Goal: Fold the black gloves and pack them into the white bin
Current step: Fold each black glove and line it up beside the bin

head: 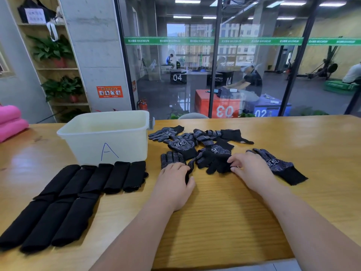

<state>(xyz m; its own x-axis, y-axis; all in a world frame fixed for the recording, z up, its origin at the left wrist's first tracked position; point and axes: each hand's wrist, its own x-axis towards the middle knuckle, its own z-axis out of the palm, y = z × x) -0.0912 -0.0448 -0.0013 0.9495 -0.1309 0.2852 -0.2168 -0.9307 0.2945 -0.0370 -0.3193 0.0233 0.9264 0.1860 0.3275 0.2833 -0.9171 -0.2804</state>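
Observation:
Several loose black dotted gloves (197, 141) lie in a heap on the wooden table (224, 212), right of the white bin (105, 137) marked "A", which looks empty. My left hand (175, 184) rests on a flat glove (172, 158), covering its cuff. My right hand (252, 169) pinches the edge of a crumpled glove (213, 159) with curled fingers. One more glove (279, 165) lies just right of that hand. Several folded black gloves (82, 184) sit in two rows in front of the bin.
A pink rolled cloth (9, 122) lies at the table's far left. Behind the table stands a glass wall (214, 75). A shelf with potted plants (56, 55) is at the back left. The table's near edge (224, 265) runs below my forearms.

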